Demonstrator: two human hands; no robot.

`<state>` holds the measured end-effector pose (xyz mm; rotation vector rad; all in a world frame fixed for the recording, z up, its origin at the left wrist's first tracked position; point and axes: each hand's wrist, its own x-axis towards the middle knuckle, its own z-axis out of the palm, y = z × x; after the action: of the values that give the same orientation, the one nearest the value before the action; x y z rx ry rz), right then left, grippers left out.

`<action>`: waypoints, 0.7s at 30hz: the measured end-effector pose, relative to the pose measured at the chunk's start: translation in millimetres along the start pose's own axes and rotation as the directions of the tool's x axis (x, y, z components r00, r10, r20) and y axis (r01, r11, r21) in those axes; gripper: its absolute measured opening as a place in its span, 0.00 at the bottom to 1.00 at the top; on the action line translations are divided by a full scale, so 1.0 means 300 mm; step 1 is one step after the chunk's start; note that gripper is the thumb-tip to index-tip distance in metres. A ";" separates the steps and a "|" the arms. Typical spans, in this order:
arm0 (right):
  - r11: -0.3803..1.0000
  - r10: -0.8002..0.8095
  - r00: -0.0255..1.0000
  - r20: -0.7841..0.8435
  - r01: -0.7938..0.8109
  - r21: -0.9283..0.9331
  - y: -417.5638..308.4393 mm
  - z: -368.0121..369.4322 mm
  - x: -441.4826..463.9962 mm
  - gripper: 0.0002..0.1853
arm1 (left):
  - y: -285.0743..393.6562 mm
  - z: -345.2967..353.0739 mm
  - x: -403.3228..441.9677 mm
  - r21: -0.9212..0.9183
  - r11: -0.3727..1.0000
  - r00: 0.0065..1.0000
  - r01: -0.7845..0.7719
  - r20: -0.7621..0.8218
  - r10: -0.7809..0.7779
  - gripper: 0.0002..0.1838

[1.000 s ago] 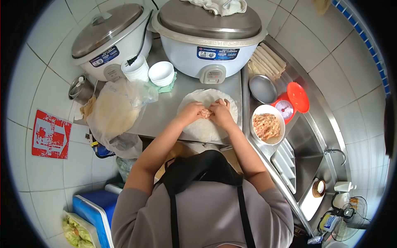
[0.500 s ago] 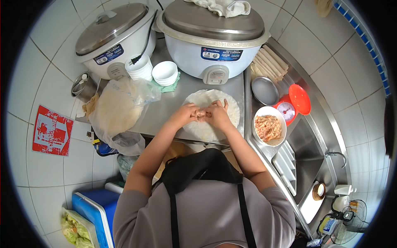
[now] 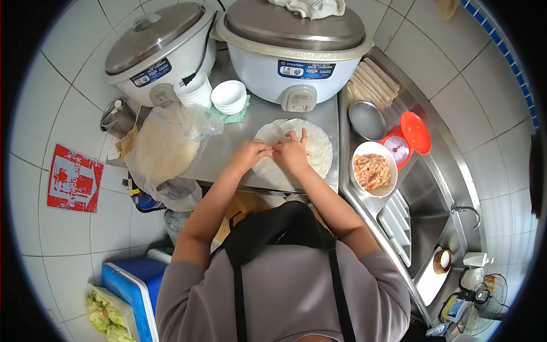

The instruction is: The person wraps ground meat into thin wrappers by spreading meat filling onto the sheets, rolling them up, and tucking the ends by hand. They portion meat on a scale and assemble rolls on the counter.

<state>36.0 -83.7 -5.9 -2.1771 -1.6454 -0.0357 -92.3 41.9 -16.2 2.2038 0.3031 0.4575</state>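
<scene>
A round, thin white wrapper (image 3: 319, 137), apparently the top of a stack, lies on the steel counter. Over its middle, my left hand (image 3: 254, 155) is closed, its fingertips pinched on a bit of pinkish ground meat. Beside it my right hand (image 3: 293, 155) pinches at the same spot with thumb and forefinger, while its other fingers stick up and apart. Most of the meat on the wrapper is hidden under my right hand. To the right, a white bowl of ground meat filling (image 3: 372, 172) stands on the sink ledge.
Two large rice cookers (image 3: 299, 71) stand at the back, with stacked white bowls (image 3: 229, 96) before them. A plastic bag of wrappers (image 3: 165, 142) lies left. On the right are rolled wrappers (image 3: 373, 81), a metal bowl (image 3: 367, 121), a red scale (image 3: 397, 147) and the sink (image 3: 427, 211).
My hands have drawn closer together, the right one shifting left over the meat. The lump of meat that showed between my hands is now mostly covered.
</scene>
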 end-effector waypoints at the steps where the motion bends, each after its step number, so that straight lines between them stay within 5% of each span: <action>1: 1.000 0.005 1.000 0.016 -0.005 0.027 -0.009 -0.026 -0.003 0.09 | 0.000 0.001 -0.002 0.019 1.000 1.000 -0.022 -0.002 0.022 0.10; 5: 0.999 0.008 0.998 0.062 -0.005 -0.053 0.023 0.000 -0.016 0.10 | 0.013 0.011 -0.007 0.123 0.978 0.983 -0.171 -0.052 0.179 0.10; 11: 0.998 0.047 0.997 0.060 -0.049 0.045 0.060 -0.052 -0.044 0.10 | 0.037 0.018 -0.002 0.181 0.979 0.994 -0.097 -0.038 0.105 0.12; 14: 1.000 0.026 0.997 0.079 -0.025 -0.015 0.090 -0.052 -0.047 0.11 | 0.078 0.068 0.007 0.262 0.959 0.970 -0.108 -0.183 0.159 0.12; 17: 0.998 0.028 0.997 -0.071 -0.023 0.057 0.105 -0.050 -0.063 0.11 | 0.094 0.087 0.033 0.349 0.915 0.970 -0.200 -0.060 0.235 0.10; 21: 0.993 0.108 0.987 0.119 -0.112 0.029 0.139 -0.071 -0.089 0.22 | 0.060 0.160 0.055 0.363 0.912 0.977 -0.191 -0.015 0.210 0.09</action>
<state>71.1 -124.6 -6.1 -2.2785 -1.5710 0.1546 -56.0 3.4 -26.2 2.5998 0.2000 0.6146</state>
